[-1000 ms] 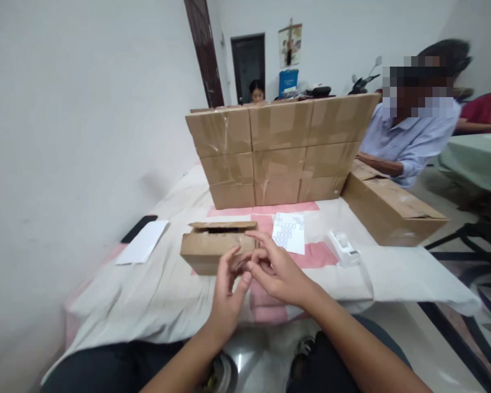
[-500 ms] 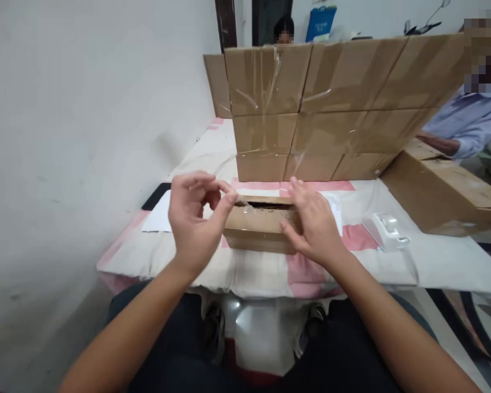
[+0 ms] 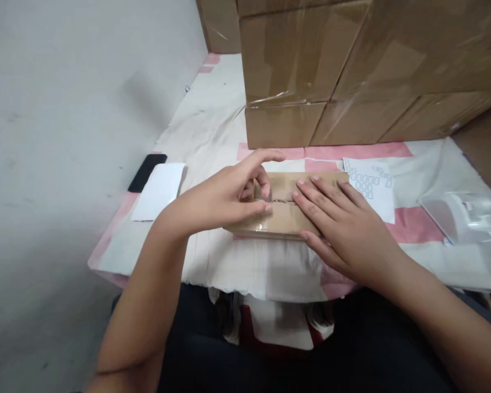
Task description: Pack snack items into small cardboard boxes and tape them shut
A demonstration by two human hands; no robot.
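Note:
A small brown cardboard box [image 3: 284, 222] lies in front of me on the cloth. Its two top flaps are folded down and nearly meet along a rough middle seam. My right hand [image 3: 343, 229] presses flat across the right part of the top, fingers spread. At the left end of the seam, my left hand [image 3: 233, 194] curls its fingers with the thumb low on the top, closed on a strip of clear tape [image 3: 263, 197], which is hard to see. Its index finger sticks out above the box.
Large taped cardboard boxes [image 3: 288, 60] form a wall behind. White paper [image 3: 159, 191] and a black phone-like object [image 3: 147, 172] lie left. A sheet with blue drawn shapes [image 3: 370, 191] and a blurred whitish tape dispenser [image 3: 466, 215] are at right.
The gap between the small box's flaps has closed. My right hand has moved from the right edge to flat on top. My left hand has come down onto the seam. My view has tilted down.

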